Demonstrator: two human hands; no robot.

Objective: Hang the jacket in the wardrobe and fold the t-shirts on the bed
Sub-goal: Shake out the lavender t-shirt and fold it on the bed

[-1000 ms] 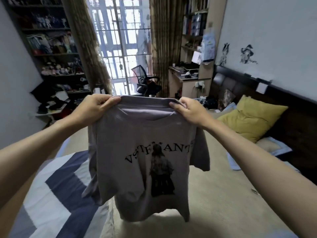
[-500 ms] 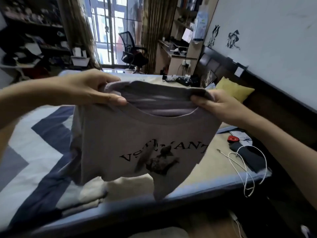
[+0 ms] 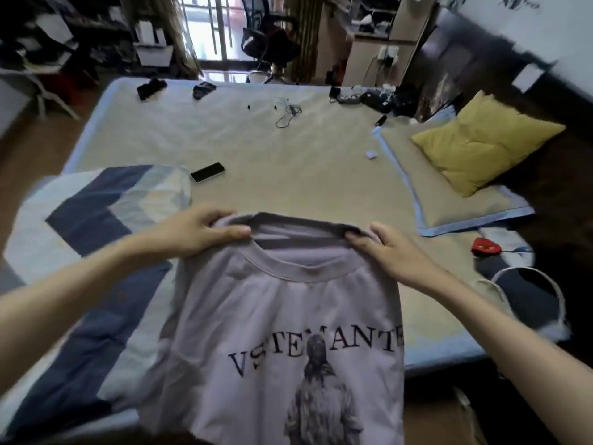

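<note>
Holding the t-shirt by its shoulders above the bed, left hand and right hand fingers pinching the cloth, we should lay it down flat and smooth before folding.

Light: daylight from the window, blown out white | Room: dim, dark shelves at left | Blur: edges smeared, wall streaked | Distortion: wide-angle bending of bed edges
</note>
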